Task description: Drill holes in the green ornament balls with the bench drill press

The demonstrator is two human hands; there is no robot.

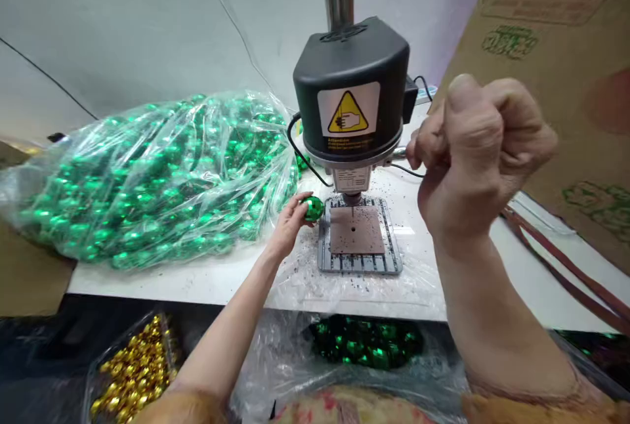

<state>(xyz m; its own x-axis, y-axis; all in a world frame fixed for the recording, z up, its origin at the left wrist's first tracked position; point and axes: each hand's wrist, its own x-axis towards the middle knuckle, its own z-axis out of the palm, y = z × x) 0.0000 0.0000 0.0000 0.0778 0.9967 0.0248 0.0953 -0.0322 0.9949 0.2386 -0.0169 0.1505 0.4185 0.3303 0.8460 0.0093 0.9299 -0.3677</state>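
My left hand (290,220) pinches a small shiny green mirrored ball (312,209) just left of the drill press base plate (325,256). The black drill press head (352,89) hangs above that plate, with a thin drill bit (352,211) pointing down. On the plate lies a flat brownish board (357,230) with a dark hole in it. My right hand (472,148) is raised and closed at the right of the drill head. A short metal rod (398,153) runs from the drill toward its fingers; the gripped part of this handle is hidden.
A large clear plastic bag (172,181) of green mirrored balls fills the table's left. Dark shavings litter the white table (236,273). Below the front edge are gold balls (138,365) and more green balls (367,344). A cardboard box (556,115) stands right; a black cable (305,158) loops beside the drill.
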